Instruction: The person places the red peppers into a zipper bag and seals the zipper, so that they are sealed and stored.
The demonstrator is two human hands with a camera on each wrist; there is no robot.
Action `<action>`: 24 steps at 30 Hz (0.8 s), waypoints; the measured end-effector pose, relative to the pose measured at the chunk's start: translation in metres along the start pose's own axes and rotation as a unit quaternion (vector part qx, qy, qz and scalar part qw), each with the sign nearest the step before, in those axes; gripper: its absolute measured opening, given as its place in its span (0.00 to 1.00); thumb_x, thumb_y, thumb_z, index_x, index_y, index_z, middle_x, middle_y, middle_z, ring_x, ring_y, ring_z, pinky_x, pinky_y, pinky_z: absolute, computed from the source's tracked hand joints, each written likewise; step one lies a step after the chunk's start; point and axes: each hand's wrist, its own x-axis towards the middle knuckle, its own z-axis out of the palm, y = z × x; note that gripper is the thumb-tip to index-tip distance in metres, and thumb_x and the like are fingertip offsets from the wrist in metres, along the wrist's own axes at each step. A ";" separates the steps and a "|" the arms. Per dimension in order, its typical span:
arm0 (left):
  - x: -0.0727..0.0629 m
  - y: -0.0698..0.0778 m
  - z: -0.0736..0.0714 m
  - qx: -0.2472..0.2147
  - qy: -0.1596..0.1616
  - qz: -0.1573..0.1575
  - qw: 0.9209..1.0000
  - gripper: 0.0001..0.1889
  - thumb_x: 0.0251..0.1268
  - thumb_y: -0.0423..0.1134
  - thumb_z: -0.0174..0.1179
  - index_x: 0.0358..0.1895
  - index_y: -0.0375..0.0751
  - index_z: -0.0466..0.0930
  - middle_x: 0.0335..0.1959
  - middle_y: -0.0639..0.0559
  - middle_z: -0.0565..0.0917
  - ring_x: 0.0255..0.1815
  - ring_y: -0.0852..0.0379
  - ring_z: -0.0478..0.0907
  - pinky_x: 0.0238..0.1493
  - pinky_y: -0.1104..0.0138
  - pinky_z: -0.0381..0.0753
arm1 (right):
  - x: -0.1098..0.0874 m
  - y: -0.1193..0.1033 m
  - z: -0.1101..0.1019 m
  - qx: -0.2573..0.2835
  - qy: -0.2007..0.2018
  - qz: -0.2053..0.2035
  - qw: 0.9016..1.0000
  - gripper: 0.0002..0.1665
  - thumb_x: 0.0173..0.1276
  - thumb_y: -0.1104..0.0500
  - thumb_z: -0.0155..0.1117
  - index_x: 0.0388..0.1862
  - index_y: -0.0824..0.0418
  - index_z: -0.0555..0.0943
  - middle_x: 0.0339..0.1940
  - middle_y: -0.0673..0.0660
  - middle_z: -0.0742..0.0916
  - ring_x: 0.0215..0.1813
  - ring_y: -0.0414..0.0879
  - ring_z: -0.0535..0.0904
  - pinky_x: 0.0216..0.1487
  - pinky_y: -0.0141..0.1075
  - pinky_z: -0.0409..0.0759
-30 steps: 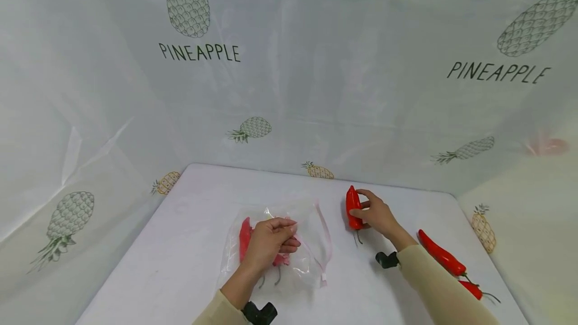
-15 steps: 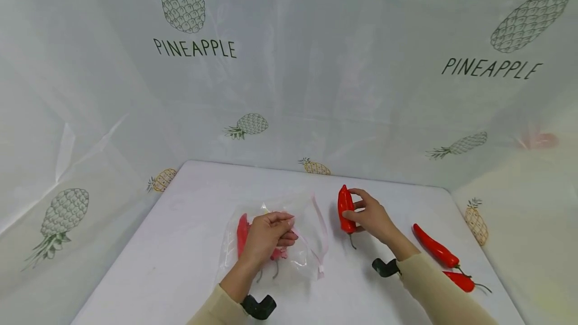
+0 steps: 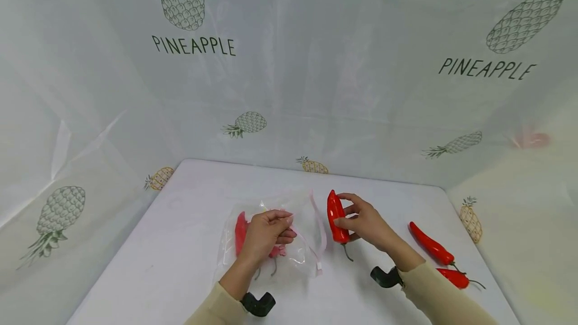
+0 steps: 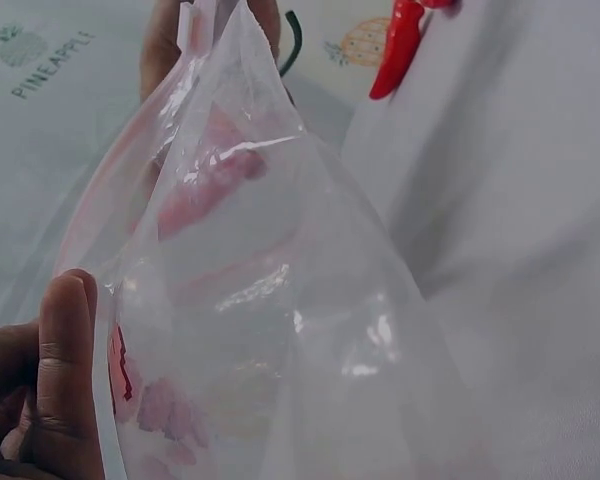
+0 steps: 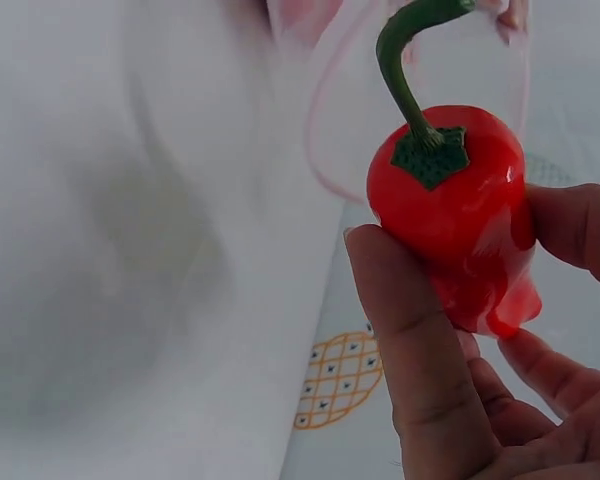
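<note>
My right hand (image 3: 363, 222) holds a red chili pepper (image 3: 335, 217) between thumb and fingers, its tip up and its stem hanging down. In the right wrist view the pepper's green stem end (image 5: 430, 155) faces the camera. My left hand (image 3: 266, 234) pinches the edge of a clear zip bag (image 3: 300, 260) with a pink zip strip and slider. The bag (image 4: 310, 300) looks spread apart at its mouth in the left wrist view. Inside it lies a red pepper (image 3: 241, 232), with two stems showing below my left hand. The held pepper is just right of the bag's mouth.
Two more red chili peppers, one long (image 3: 431, 245) and one partly behind the right sleeve (image 3: 455, 278), lie at the table's right side. A pineapple-print curtain (image 3: 316, 64) stands behind and beside the white table (image 3: 149, 265).
My right hand has moved left with the chili pepper, closer to the bag's mouth. The left hand keeps its pinch on the bag. The whole head view has shifted slightly.
</note>
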 end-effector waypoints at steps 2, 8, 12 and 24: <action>0.000 0.000 0.000 0.001 0.001 0.001 1.000 0.16 0.75 0.42 0.67 0.56 0.36 0.86 0.40 0.34 0.91 0.34 0.52 0.92 0.41 0.63 0.92 | -0.004 -0.005 0.003 0.005 -0.013 -0.004 1.000 0.47 0.63 0.59 0.79 0.78 0.56 0.68 0.56 0.66 0.82 0.49 0.56 0.85 0.34 0.48 0.93; -0.002 0.003 0.003 0.015 0.004 0.004 1.000 0.16 0.75 0.43 0.67 0.56 0.37 0.87 0.41 0.35 0.91 0.36 0.47 0.92 0.42 0.62 0.92 | -0.010 -0.015 0.011 0.009 -0.059 -0.012 0.998 0.45 0.63 0.60 0.79 0.77 0.57 0.70 0.54 0.64 0.83 0.48 0.55 0.85 0.32 0.48 0.92; -0.005 0.005 0.006 0.025 0.000 0.004 1.000 0.16 0.76 0.44 0.66 0.56 0.37 0.87 0.38 0.38 0.92 0.36 0.46 0.92 0.41 0.62 0.93 | -0.009 -0.020 0.017 0.007 -0.091 -0.011 0.996 0.43 0.63 0.59 0.78 0.76 0.58 0.71 0.53 0.64 0.83 0.47 0.55 0.85 0.33 0.49 0.92; -0.007 0.004 0.013 0.023 -0.017 0.008 1.000 0.18 0.75 0.44 0.67 0.58 0.34 0.86 0.36 0.41 0.92 0.35 0.45 0.92 0.41 0.63 0.92 | 0.003 -0.027 0.037 0.028 -0.072 0.013 0.997 0.43 0.63 0.61 0.77 0.76 0.62 0.71 0.51 0.65 0.84 0.45 0.55 0.86 0.31 0.49 0.92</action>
